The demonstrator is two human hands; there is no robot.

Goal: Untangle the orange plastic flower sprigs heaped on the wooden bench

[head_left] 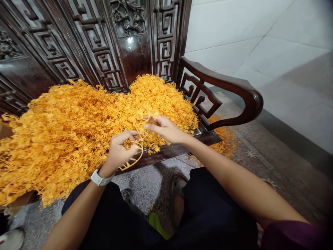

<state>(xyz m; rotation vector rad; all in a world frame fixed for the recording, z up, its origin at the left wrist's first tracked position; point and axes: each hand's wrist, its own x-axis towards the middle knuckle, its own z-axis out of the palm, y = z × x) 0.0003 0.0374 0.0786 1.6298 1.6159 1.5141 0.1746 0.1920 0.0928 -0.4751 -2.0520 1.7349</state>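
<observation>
Between my hands, in front of the pile, is a thin, curved yellow-orange plastic stem (140, 152) with short side prongs. My left hand (120, 148), with a pale watch on its wrist, pinches the stem between thumb and fingers; its lower end curls below the thumb. My right hand (166, 129) is closed on the upper part of the stem, thumb towards me, its fingertips slightly blurred. Small yellow pieces show at those fingertips, but their exact shape is unclear. Right behind both hands rises a large heap of yellow-orange plastic flower sprays (85, 118).
The heap lies on a dark carved wooden bench (166, 152) with a curved armrest (229, 86) at the right. More yellow pieces (225, 140) lie on the speckled floor beyond it. A green object (157, 224) is on the floor between my feet. White tiled wall stands at right.
</observation>
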